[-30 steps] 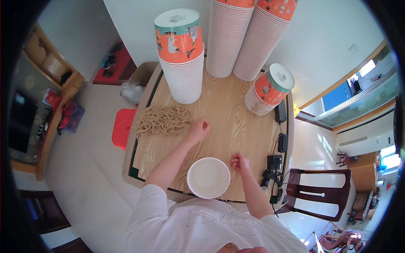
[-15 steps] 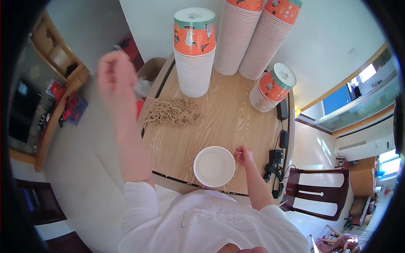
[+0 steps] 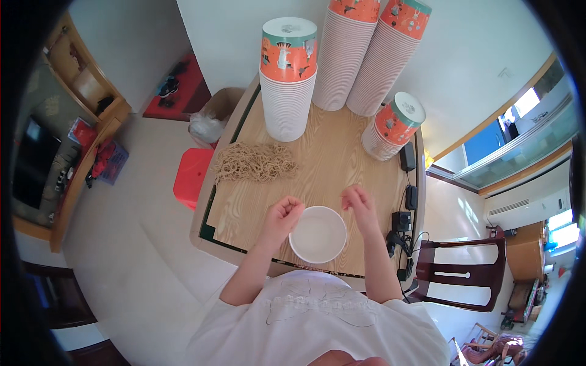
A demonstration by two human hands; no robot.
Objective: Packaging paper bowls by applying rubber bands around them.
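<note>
A round white paper tub (image 3: 317, 235) stands upright, mouth up, near the front edge of the wooden table (image 3: 329, 152). At the left side of its rim is my left hand (image 3: 285, 215), its fingers curled together in a pinch. My right hand (image 3: 358, 201) hovers by the far right side of the rim, fingers bent inward; anything held in either hand is too small to make out. Beyond my left hand lies a loose heap of tan twisted cord (image 3: 256, 162).
Tall stacks of upside-down orange and teal paper tubs (image 3: 288, 91) line the back, with a shorter stack (image 3: 394, 126) at the right. Black adapters and cables (image 3: 401, 221) run along the right edge. A red stool (image 3: 192, 177) and a dark wooden chair (image 3: 461, 274) flank the table.
My left hand has come from off the table's left side to the tub's rim. The right hand has shifted slightly away from me. The view has moved a little.
</note>
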